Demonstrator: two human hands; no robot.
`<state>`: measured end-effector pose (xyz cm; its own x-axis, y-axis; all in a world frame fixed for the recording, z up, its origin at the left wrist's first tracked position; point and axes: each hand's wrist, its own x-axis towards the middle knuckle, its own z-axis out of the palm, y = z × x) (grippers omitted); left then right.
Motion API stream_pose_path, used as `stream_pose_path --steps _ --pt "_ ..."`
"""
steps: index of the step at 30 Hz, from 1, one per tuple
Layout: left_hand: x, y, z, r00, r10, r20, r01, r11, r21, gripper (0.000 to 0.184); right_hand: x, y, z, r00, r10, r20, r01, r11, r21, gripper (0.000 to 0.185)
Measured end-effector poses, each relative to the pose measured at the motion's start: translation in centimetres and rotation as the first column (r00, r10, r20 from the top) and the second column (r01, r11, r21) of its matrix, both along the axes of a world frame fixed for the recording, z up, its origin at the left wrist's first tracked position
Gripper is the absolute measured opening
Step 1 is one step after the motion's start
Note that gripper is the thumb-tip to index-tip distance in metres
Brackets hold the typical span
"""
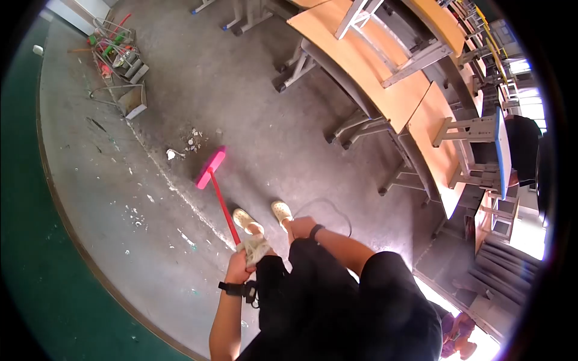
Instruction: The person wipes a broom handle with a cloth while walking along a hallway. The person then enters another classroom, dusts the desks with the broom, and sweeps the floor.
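My left hand (238, 268) is closed round the upper end of a broom's red handle (224, 207). A crumpled pale cloth (255, 248) is bunched against the same hand. The broom's pink head (211, 167) rests on the floor beside a small heap of white debris (192, 142) and a crumpled white scrap (173, 154). My right hand (303, 228) is closed in front of my dark clothing, above one cream clog (281, 210); whatever its fingers hold is hidden. The other clog (244, 219) stands close to the broom handle.
Wooden desks (385, 99) with upturned stools (481, 135) on them line the right. Metal frames and cleaning tools (123, 57) lie upper left, near a metal dustpan (133, 101). A dark-clothed person (524, 147) is far right. A green wall (36, 253) borders the left.
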<state>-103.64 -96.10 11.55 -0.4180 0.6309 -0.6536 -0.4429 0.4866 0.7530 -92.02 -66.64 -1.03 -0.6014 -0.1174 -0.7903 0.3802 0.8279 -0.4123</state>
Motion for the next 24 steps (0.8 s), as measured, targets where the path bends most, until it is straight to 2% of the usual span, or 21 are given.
stream_pose_path --steps 1,2,3,4,6,7,8,9,10,11,12,14,15,16,17,18,20,22,24 --pt "0.0 2.2 4.2 0.855 -0.272 -0.442 0.27 0.96 -0.07 0.025 -0.1 -0.8 1.3 0.996 -0.065 -0.056 0.063 0.997 -0.05 0.028" --pt "0.0 3.0 6.6 0.986 -0.085 -0.144 0.081 0.996 -0.031 0.026 -0.3 -2.4 2.6 0.983 -0.142 -0.119 0.13 0.986 -0.1 0.03" --pt "0.0 3.8 9.0 0.976 0.172 0.133 -0.165 0.984 -0.068 0.029 0.0 -4.6 1.0 0.951 -0.235 -0.202 0.179 0.949 -0.26 0.029" --pt "-0.3 4.2 8.9 0.611 0.511 0.605 -0.438 0.855 -0.28 0.031 -1.0 -5.0 -1.8 0.899 -0.333 -0.284 0.203 0.893 -0.402 0.028" --pt "-1.0 2.9 4.0 0.466 0.333 0.82 -0.425 0.897 -0.123 0.032 -5.0 -3.8 5.8 0.86 -0.27 -0.433 0.124 0.934 -0.335 0.035" --pt "-2.4 5.8 5.3 0.524 0.303 0.796 -0.328 0.934 -0.14 0.028 -6.6 -3.2 2.4 0.833 -0.309 -0.459 0.167 0.931 -0.323 0.039" --pt "-3.4 8.1 8.2 0.647 0.258 0.718 -0.284 0.955 -0.087 0.027 -7.1 -5.3 -0.4 0.803 -0.376 -0.462 0.221 0.908 -0.355 0.044" --pt "-4.4 10.5 11.1 0.755 0.213 0.62 -0.233 0.971 -0.05 0.026 -8.8 -5.3 2.7 0.755 -0.602 -0.26 0.435 0.757 -0.488 0.047" --pt "-6.5 9.0 7.1 0.709 0.016 0.705 -0.074 0.996 0.052 0.027 -10.9 -5.3 5.7 0.664 -0.747 -0.04 0.625 0.584 -0.518 0.049" --pt "-6.8 7.3 7.9 0.737 0.003 0.676 0.014 1.0 -0.019 0.026 -12.9 -5.4 8.7 0.493 -0.855 0.16 0.793 0.365 -0.488 0.051" --pt "-7.0 7.7 7.8 0.773 -0.023 0.634 0.091 0.993 -0.074 0.026 -13.5 -5.1 9.0 0.317 -0.885 0.34 0.907 0.178 -0.381 0.052" --pt "-7.3 8.2 7.8 0.888 -0.148 0.436 0.249 0.951 -0.184 0.026 -13.3 -4.8 4.4 0.503 -0.855 0.131 0.797 0.399 -0.454 0.046" --pt "-6.9 7.7 6.5 0.932 -0.254 0.261 0.315 0.92 -0.232 0.027 -13.2 -5.2 2.4 0.584 -0.812 0.021 0.723 0.508 -0.467 0.043" --pt "-7.0 8.7 5.5 0.929 -0.363 0.075 0.369 0.888 -0.275 0.027 -13.4 -5.3 2.0 0.302 -0.937 0.176 0.857 0.186 -0.48 0.036" --pt "-7.6 11.2 8.0 0.864 -0.502 -0.04 0.458 0.816 -0.354 0.028 -13.5 -5.6 1.3 -0.003 -0.945 0.328 0.882 -0.157 -0.444 0.03" --pt "-7.9 12.0 5.9 0.831 -0.538 -0.144 0.481 0.824 -0.3 0.03 -13.9 -5.4 0.8 -0.295 -0.832 0.47 0.798 -0.485 -0.358 0.024" --pt "-9.0 14.6 3.9 0.636 -0.726 -0.26 0.596 0.677 -0.432 0.029 -13.7 -3.7 -1.0 -0.397 -0.832 0.388 0.761 -0.534 -0.368 0.019" --pt "-9.5 18.8 2.2 0.496 -0.803 -0.33 0.615 0.593 -0.52 0.025 -13.1 -0.5 -4.1 -0.395 -0.815 0.424 0.737 -0.557 -0.384 0.024" --pt "-10.3 22.5 -0.1 0.432 -0.818 -0.38 0.654 0.574 -0.493 0.027 -12.7 3.2 -5.6 -0.356 -0.813 0.46 0.754 -0.541 -0.373 0.03"
